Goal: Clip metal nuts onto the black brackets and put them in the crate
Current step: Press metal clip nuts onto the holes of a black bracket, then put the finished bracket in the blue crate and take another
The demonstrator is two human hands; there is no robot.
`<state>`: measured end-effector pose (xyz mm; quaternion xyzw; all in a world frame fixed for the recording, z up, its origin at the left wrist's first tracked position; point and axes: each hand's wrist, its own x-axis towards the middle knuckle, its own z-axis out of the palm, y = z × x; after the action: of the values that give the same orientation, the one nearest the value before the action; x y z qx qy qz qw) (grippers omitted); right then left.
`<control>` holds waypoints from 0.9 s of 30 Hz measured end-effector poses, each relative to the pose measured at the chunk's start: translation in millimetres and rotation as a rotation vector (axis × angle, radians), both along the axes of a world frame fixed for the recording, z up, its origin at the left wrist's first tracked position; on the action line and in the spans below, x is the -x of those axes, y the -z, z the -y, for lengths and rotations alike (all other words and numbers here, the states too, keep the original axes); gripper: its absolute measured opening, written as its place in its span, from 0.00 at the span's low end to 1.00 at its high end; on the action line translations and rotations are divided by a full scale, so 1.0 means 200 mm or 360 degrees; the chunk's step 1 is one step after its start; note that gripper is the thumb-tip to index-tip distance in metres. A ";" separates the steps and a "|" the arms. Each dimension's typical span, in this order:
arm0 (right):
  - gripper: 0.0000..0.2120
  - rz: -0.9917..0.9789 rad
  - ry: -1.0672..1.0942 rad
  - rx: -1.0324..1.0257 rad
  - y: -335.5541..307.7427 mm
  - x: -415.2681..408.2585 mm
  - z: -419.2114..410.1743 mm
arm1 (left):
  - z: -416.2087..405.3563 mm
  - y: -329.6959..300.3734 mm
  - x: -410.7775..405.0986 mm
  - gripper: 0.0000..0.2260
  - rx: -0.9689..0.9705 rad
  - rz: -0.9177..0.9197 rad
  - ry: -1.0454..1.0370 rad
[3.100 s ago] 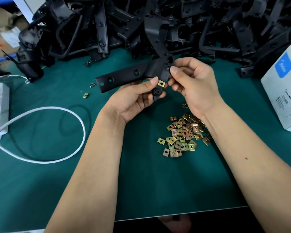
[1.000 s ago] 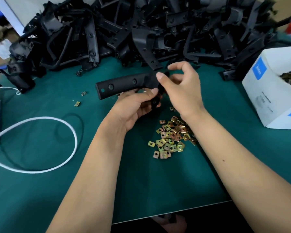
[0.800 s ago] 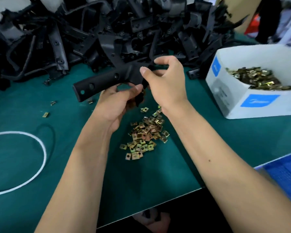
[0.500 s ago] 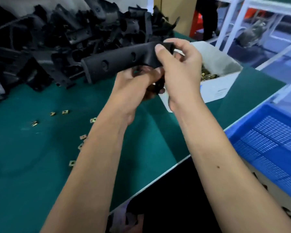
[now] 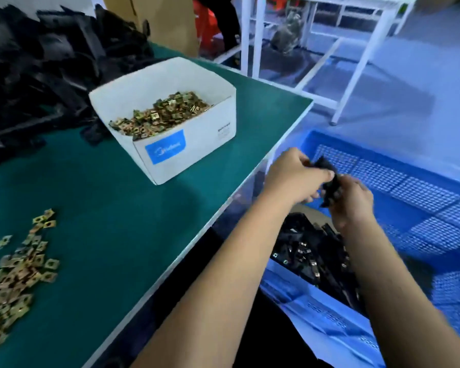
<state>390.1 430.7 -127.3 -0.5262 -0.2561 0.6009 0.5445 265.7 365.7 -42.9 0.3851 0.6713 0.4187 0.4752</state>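
Head view, nearest first: finished brackets (image 5: 314,251) with nuts clipped on lie heaped in the blue crate (image 5: 409,197), directly below my hands. Above that heap, my right hand (image 5: 352,205) and left hand (image 5: 294,177) both grip one black bracket (image 5: 329,181), fingers curled round it; its long axis runs roughly upright, tilted slightly. The drop is straight down. Farther left, on the table (image 5: 117,208), loose nuts (image 5: 14,272) and the nut box (image 5: 170,123) stand well apart.
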 end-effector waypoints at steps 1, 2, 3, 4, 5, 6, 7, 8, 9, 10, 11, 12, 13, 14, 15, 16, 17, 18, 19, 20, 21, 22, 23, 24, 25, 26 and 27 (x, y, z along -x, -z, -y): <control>0.10 0.0085 0.0004 0.0171 0.11 -0.05 0.02 | -0.02 0.11 -0.05 0.11 0.0125 -0.0011 0.0029; 0.08 0.0205 -0.0016 0.0327 0.21 -0.12 0.04 | -0.04 0.21 -0.10 0.12 0.0252 -0.0025 0.0048; 0.04 0.0308 -0.0071 0.0450 0.30 -0.16 0.06 | -0.05 0.32 -0.12 0.16 0.0361 -0.0054 0.0052; 0.03 0.0393 -0.0112 0.0547 0.37 -0.21 0.08 | -0.05 0.40 -0.16 0.19 0.0445 -0.0084 0.0077; 0.05 0.0451 -0.0150 0.0628 0.44 -0.24 0.10 | -0.04 0.48 -0.17 0.20 0.0515 -0.0109 0.0096; 0.04 0.0493 -0.0171 0.0699 0.50 -0.27 0.12 | -0.03 0.55 -0.17 0.20 0.0574 -0.0124 0.0116; 0.04 0.0586 -0.0193 0.0762 0.54 -0.30 0.14 | -0.02 0.60 -0.18 0.18 0.0625 -0.0135 0.0133; 0.04 0.0711 -0.0238 0.0831 0.58 -0.32 0.16 | -0.01 0.64 -0.17 0.16 0.0663 -0.0161 0.0147; 0.06 0.0853 -0.0277 0.0890 0.61 -0.35 0.17 | 0.00 0.67 -0.17 0.16 0.0694 -0.0201 0.0165; 0.09 0.0972 -0.0304 0.0924 0.64 -0.37 0.17 | 0.01 0.69 -0.16 0.15 0.0714 -0.0268 0.0183; 0.10 0.1068 -0.0309 0.0937 0.65 -0.39 0.17 | 0.01 0.69 -0.15 0.12 0.0715 -0.0347 0.0205; 0.10 0.1145 -0.0294 0.0914 0.65 -0.39 0.17 | 0.01 0.68 -0.15 0.11 0.0696 -0.0420 0.0236; 0.09 0.1196 -0.0273 0.0877 0.64 -0.38 0.16 | 0.00 0.67 -0.14 0.10 0.0656 -0.0478 0.0261; 0.09 0.1225 -0.0258 0.0831 0.62 -0.35 0.15 | -0.01 0.64 -0.14 0.09 0.0599 -0.0520 0.0276; 0.09 0.1228 -0.0244 0.0787 0.60 -0.32 0.13 | -0.02 0.61 -0.13 0.09 0.0532 -0.0549 0.0279; 0.08 0.1219 -0.0235 0.0736 0.58 -0.28 0.11 | -0.04 0.58 -0.13 0.08 0.0460 -0.0566 0.0272; 0.08 0.1214 -0.0236 0.0678 0.55 -0.23 0.09 | -0.05 0.54 -0.12 0.08 0.0385 -0.0561 0.0245; 0.07 0.1206 -0.0257 0.0618 0.52 -0.19 0.07 | -0.07 0.50 -0.11 0.08 0.0310 -0.0549 0.0209; 0.07 0.1198 -0.0289 0.0555 0.47 -0.14 0.06 | -0.08 0.45 -0.10 0.08 0.0231 -0.0544 0.0172; 0.07 0.1185 -0.0317 0.0490 0.42 -0.09 0.04 | -0.09 0.40 -0.09 0.09 0.0155 -0.0550 0.0144; 0.08 0.1187 -0.0332 0.0415 0.35 -0.05 0.03 | -0.10 0.35 -0.07 0.09 0.0086 -0.0568 0.0115; 0.07 0.1208 -0.0329 0.0316 0.27 0.00 0.02 | -0.09 0.28 -0.05 0.08 0.0020 -0.0594 0.0080; 0.06 0.1240 -0.0312 0.0196 0.19 0.04 0.00 | -0.09 0.22 -0.03 0.07 -0.0051 -0.0612 0.0046; 0.04 0.1254 -0.0289 0.0048 0.09 0.08 0.00 | -0.07 0.14 0.00 0.06 -0.0142 -0.0602 0.0005; 0.03 0.1235 -0.0258 -0.0102 -0.01 0.12 -0.01 | -0.06 0.07 0.02 0.06 -0.0260 -0.0558 -0.0028; 0.03 0.1200 -0.0224 -0.0258 -0.12 0.15 -0.01 | -0.02 -0.02 0.05 0.06 -0.0392 -0.0504 -0.0061; 0.05 0.1158 -0.0195 -0.0419 -0.23 0.21 0.00 | 0.02 -0.11 0.10 0.06 -0.0551 -0.0472 -0.0101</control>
<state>348.0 431.5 -81.2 -0.6144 -0.5382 0.3685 0.4440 245.6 361.6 -21.3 0.4968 0.6638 0.4811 0.2847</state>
